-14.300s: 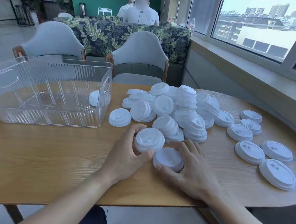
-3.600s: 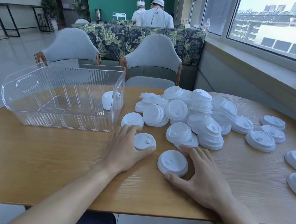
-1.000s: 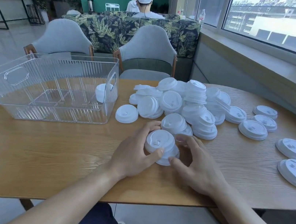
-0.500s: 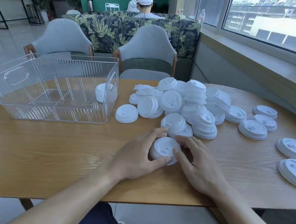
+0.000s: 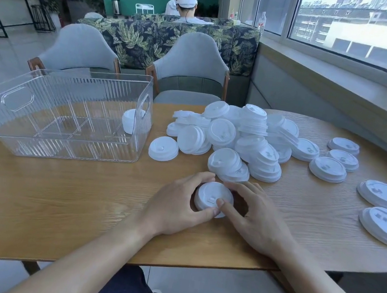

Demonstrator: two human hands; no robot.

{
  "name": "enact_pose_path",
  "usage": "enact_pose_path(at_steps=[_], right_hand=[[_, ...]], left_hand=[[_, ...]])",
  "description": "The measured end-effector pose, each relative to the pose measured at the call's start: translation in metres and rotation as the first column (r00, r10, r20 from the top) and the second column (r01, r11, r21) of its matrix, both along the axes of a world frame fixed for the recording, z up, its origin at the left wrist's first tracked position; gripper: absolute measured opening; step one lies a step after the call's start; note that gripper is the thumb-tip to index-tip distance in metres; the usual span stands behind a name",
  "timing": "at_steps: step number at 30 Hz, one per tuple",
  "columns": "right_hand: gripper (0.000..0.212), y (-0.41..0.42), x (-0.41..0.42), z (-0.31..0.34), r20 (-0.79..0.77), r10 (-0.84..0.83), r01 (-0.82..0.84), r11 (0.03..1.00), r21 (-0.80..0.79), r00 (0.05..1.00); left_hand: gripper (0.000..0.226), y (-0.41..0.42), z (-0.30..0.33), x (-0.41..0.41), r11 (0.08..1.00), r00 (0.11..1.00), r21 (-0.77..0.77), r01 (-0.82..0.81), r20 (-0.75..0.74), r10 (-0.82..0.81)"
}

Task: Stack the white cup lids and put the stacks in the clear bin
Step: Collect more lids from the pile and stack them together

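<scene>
Two hands close round one short stack of white cup lids lying on the wooden table near its front edge. The left hand curls its fingers over the far left rim and pinches the near rim with its thumb; the right hand arches over the right side, its thumb laid on the top lid beside the left thumb. How many lids the stack holds cannot be told.

Just beyond the hands lies the heap of white cup lids, some already nested, some tilted against each other, with a single lid lying flat at its left. To the right, larger flat lids lie apart from one another toward the table's rounded edge.

At far left stands the clear ribbed bin, upright, with dividers inside and a white lid stack leaning at its right end wall. Bare wood stretches between the bin's front wall and the hands, and across the whole near left of the table. Two grey chairs stand at the far side.
</scene>
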State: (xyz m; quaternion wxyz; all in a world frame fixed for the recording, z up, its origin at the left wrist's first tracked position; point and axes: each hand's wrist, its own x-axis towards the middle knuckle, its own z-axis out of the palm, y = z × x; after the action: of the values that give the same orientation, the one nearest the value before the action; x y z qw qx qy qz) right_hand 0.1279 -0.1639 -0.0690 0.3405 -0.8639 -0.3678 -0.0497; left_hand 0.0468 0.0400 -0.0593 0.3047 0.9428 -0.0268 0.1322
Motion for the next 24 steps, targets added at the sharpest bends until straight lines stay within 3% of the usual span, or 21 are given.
enact_pose_path(at_steps=[24], right_hand=[[0.049,0.0007,-0.0009,0.0018,0.032,-0.016,0.016,1.000,0.003,0.999]], left_hand=[[0.064,0.0009,0.0007,0.0002,1.000,0.999,0.017,0.001,-0.053,0.000]])
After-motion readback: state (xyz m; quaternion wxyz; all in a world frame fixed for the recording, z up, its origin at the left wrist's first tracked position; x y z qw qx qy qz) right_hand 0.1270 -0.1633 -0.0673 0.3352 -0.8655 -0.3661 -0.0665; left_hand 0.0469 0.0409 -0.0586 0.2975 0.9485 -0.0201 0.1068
